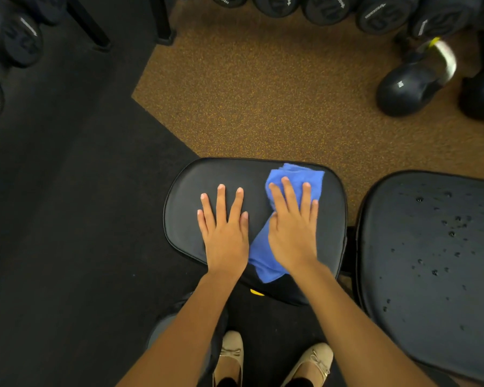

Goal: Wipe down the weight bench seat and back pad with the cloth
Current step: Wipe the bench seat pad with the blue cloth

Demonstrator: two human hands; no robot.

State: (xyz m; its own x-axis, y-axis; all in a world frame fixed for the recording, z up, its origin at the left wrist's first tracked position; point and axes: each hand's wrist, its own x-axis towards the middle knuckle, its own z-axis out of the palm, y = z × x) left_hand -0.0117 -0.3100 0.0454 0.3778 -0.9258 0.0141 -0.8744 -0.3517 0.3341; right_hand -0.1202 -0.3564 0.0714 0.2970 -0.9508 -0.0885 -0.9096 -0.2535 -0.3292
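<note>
Beige shoes (231, 356) nearest, left hand (225, 233) flat on the black seat (185, 213) with fingers spread, right hand (292, 233) just beside it, fingers straight, pressing the blue cloth (310, 177) onto the seat's right half, droplet-speckled back pad (430, 275) at right, dumbbells (411, 88) far

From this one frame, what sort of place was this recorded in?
Probably a gym's free-weight area: dumbbells line the top edge, a kettlebell sits on the speckled floor, and there is a padded bench seat.
</note>
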